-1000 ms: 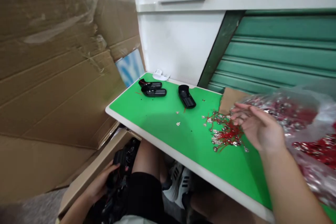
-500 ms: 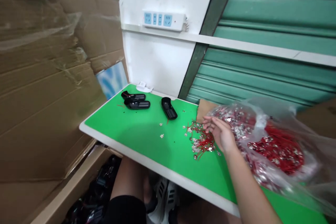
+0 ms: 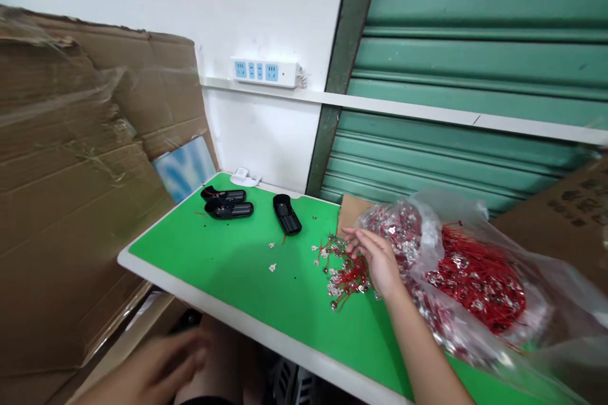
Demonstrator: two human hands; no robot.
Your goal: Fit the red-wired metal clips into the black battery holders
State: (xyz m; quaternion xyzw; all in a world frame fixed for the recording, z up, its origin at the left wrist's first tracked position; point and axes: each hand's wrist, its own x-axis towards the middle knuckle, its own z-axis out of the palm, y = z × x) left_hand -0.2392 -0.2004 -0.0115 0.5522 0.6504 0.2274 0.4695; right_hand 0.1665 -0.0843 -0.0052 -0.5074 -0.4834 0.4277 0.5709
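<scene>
Trouble is most likely to come from the loose pile of red wires with small metal tabs, which lies on the green counter right under the fingers of the right hand. The strands are tangled, so in my judgement lifting one could drag several others along and scatter them toward the near edge of the counter, where they could slip off. A few metal tabs already lie apart from the pile, farther left on the green surface.

The right hand rests at the pile's right side, fingers spread and slightly curled, not closed on anything that I can make out. Just to its right, the clear plastic bag full of the same red wires slumps open toward the pile; its mouth is near the wrist, and a nudge from the forearm could spill more out.

The left hand is low, below the counter's near edge, blurred and seemingly open; whether it holds anything I cannot tell.

The wires in the pile have no common heading: they cross one another at many angles, though the pile as a whole stretches from the far side toward the near side.

Three black cases sit well apart at the far left: a pair side by side lying left to right, and a single case with its long axis running from far to near.
</scene>
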